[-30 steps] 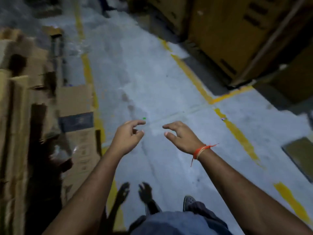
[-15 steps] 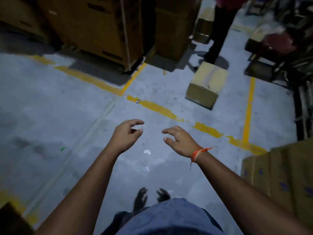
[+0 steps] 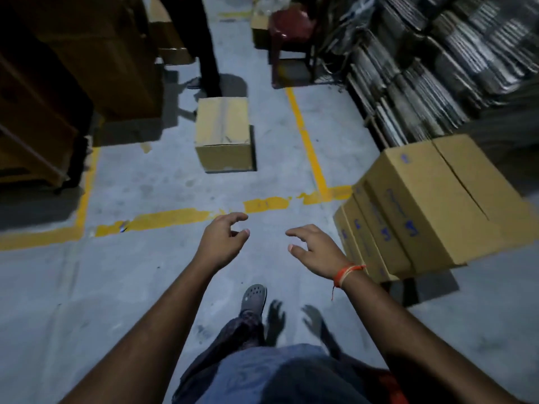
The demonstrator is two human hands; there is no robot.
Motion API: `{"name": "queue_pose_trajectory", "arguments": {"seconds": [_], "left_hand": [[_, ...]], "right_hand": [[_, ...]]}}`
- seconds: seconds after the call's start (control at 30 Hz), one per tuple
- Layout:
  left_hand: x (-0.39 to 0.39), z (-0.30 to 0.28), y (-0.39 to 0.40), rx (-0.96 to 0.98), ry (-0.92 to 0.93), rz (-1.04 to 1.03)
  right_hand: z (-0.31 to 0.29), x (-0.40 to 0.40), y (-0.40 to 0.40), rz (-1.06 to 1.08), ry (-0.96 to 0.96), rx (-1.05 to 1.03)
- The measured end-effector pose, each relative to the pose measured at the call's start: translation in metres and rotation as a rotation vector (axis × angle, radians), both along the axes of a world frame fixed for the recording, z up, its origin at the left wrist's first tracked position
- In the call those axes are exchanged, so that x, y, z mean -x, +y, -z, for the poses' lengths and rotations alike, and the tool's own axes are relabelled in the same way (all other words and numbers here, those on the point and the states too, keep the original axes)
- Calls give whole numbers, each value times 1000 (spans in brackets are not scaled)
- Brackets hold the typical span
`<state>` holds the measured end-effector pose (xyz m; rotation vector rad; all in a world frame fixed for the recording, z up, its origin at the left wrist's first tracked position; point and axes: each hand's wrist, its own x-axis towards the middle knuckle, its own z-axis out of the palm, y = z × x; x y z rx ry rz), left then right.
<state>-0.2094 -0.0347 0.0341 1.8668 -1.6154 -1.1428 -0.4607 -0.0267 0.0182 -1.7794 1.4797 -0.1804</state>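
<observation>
Both hands are out in front of the person at about waist height, palms down, and neither holds anything. The left hand [image 3: 223,242] has its fingers loosely curled with the thumb near the forefinger. The right hand [image 3: 316,247] is much the same, fingers half bent and spread a little, with an orange thread [image 3: 347,272] tied at the wrist. The two hands are apart, with bare floor [image 3: 87,287] showing between them.

Just to the right of the right hand is a stack [image 3: 431,205] of closed cardboard boxes with blue print on their sides, near the hand but not touching it. Straight ahead of both hands, beyond a worn yellow line [image 3: 175,218], a lone box [image 3: 223,135] sits on the floor, taped shut. Past it stand someone's dark trouser legs [image 3: 208,59]. Big cartons [image 3: 87,53] rise far left of the left hand. Bundles of flat cardboard [image 3: 437,68] are piled beyond the stack. Below the hands a grey shoe [image 3: 253,297] is planted on the floor.
</observation>
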Motion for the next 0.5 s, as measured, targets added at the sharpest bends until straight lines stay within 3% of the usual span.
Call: {"name": "queue_pose_trajectory", "arguments": {"seconds": [0.27, 0.5], "left_hand": [[86, 18, -108, -15, -57, 304], [182, 35, -142, -104, 44, 296]], "right_hand": [[5, 66, -44, 302, 24, 10], [7, 151, -56, 461, 91, -41]]}}
